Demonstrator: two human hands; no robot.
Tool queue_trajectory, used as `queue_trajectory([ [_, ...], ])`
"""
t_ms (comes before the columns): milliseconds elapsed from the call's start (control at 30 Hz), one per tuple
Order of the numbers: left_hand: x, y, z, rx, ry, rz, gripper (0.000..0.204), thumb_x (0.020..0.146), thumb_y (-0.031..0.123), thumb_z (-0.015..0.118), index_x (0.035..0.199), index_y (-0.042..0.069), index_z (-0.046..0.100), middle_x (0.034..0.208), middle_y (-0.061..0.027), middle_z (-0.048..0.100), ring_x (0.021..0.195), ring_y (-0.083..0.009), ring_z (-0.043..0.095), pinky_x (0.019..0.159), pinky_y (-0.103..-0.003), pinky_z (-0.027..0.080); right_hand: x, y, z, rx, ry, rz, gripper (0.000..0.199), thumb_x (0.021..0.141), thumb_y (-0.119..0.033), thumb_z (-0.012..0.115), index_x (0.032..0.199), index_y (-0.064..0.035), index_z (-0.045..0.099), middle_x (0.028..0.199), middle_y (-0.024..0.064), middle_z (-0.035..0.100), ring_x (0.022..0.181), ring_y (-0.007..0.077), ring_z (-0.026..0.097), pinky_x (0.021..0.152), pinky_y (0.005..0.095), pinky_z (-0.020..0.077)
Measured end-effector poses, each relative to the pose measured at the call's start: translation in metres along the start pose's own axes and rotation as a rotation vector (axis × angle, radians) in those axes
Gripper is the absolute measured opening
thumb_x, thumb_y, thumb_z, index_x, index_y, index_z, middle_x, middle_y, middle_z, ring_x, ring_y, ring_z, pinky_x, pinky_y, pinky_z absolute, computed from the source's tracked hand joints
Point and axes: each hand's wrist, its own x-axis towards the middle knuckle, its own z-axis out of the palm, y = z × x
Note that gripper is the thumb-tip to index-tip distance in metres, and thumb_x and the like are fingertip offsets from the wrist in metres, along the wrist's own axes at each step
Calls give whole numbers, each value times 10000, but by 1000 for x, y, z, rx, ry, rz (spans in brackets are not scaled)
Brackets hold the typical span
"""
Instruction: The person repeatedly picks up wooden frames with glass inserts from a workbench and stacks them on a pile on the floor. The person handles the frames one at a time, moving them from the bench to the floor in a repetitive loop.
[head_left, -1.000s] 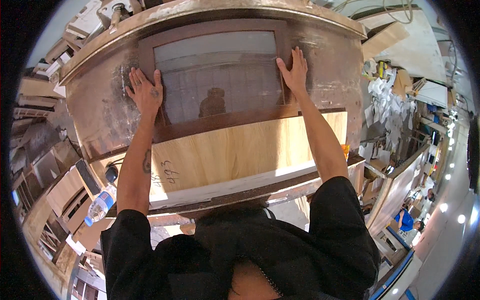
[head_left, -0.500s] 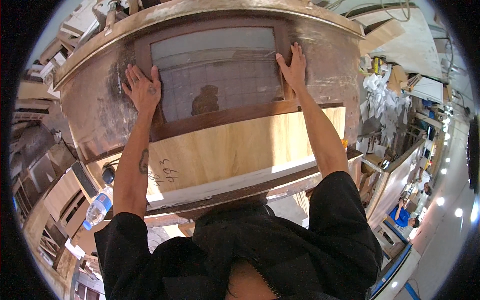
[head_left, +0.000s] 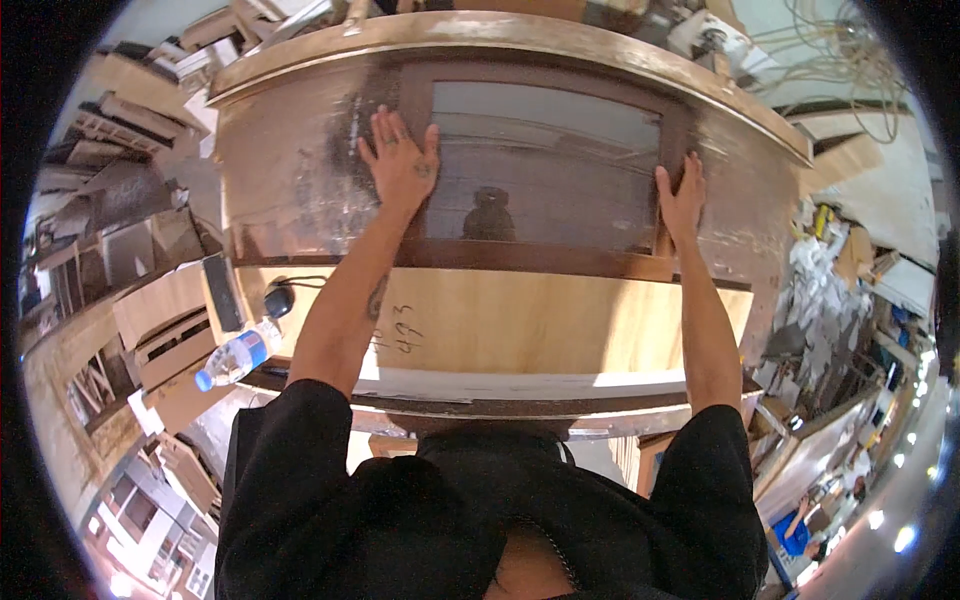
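A dark brown wooden framed panel with a glass pane [head_left: 560, 170] lies flat on the worn workbench top [head_left: 290, 180]. The pane mirrors a dark silhouette. My left hand [head_left: 402, 165] rests on the panel's left frame side, fingers spread and pointing away from me. On the opposite side, my right hand [head_left: 683, 203] lies along the right frame side, thumb apart from the other fingers. Neither hand is wrapped around anything. Nearer to me, a pale wooden board [head_left: 520, 315] with handwriting on it lies along the panel's near edge.
A clear plastic bottle with a blue cap [head_left: 238, 358] lies at the bench's left end, beside a black cabled object [head_left: 279, 298]. Wood offcuts [head_left: 125, 250] are piled on the left. Crumpled white sheets [head_left: 825, 265] heap up at the right. A person in blue [head_left: 792, 535] is far off.
My view has swung, so the bench, panel and both hands appear farther right. Both hands stay on the frame sides, and the panel keeps its place against the board.
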Motion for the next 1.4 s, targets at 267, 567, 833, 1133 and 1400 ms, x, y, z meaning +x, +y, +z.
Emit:
queue_trajectory([
  [267, 1, -2, 3, 25, -83, -65, 773, 969, 546, 258, 1444, -62, 212, 1549, -186, 135, 1441, -309, 109, 1147, -521, 36, 2, -2, 1, 20, 11, 0, 699, 904, -474, 544, 1361, 34, 400, 1489, 215, 290, 1396, 355, 236, 1136, 480, 155],
  [567, -1, -9, 20, -211, 6, -76, 817, 924, 567, 405, 1422, -67, 274, 1530, -220, 178, 1431, -354, 125, 1118, -574, 24, 5, -11, -16, 305, -156, 217, 852, 869, -587, 543, 1418, 31, 336, 1538, 185, 191, 1440, 279, 128, 1158, 441, 43],
  [833, 13, -13, -89, -1786, 51, -550, 473, 904, 493, 507, 1016, 50, 628, 987, -120, 608, 1066, -229, 535, 997, -433, 366, -21, -26, -95, 1569, 145, 343, 542, 950, -440, 506, 1223, 24, 563, 1226, 129, 597, 1119, 191, 540, 946, 308, 399],
  [1133, -78, 79, -345, -2215, 9, 502, 429, 929, 383, 496, 1236, 89, 441, 1212, -166, 474, 1193, -296, 450, 1019, -471, 377, -211, -134, -261, 1812, 77, 453, 505, 955, -377, 515, 1307, -22, 448, 1258, 193, 556, 1122, 269, 566, 890, 370, 493],
  [1400, -277, 149, -377, -2230, -479, 754, 550, 951, 284, 487, 1432, 124, 275, 1412, -208, 355, 1305, -355, 374, 1038, -504, 386, -339, -204, -312, 1940, 834, 196, 582, 946, -464, 493, 1290, 2, 443, 1227, 157, 563, 1051, 293, 605, 848, 358, 521],
])
